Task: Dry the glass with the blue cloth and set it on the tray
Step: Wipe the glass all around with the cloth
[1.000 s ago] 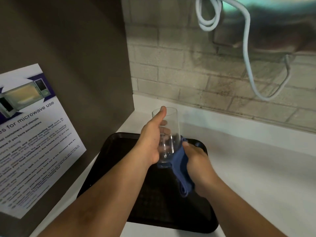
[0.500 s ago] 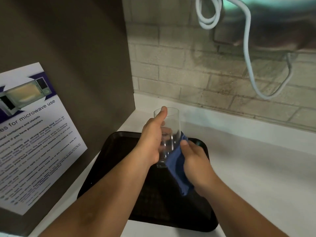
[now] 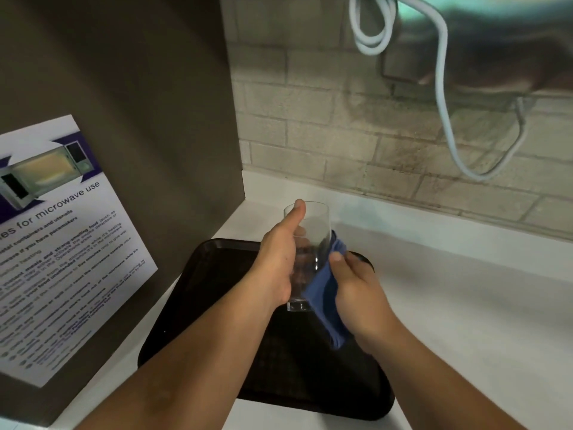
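A clear drinking glass (image 3: 314,234) is held upright above the dark brown tray (image 3: 217,283). My left hand (image 3: 277,265) grips its left side, thumb up along the rim. My right hand (image 3: 356,290) presses the blue cloth (image 3: 324,293) against the glass's right side and lower part. A fold of the cloth hangs down below my right hand. The glass base floats a little above the tray surface.
The tray lies on a white counter (image 3: 465,305). A brown cabinet side (image 3: 139,119) with a microwave-use poster (image 3: 62,243) stands close on the left. A brick wall (image 3: 341,135) runs behind, with a white cable (image 3: 443,97) hanging from above.
My right hand has slid the blue cloth up along the glass's right side. The glass and my left hand have stayed almost in place.
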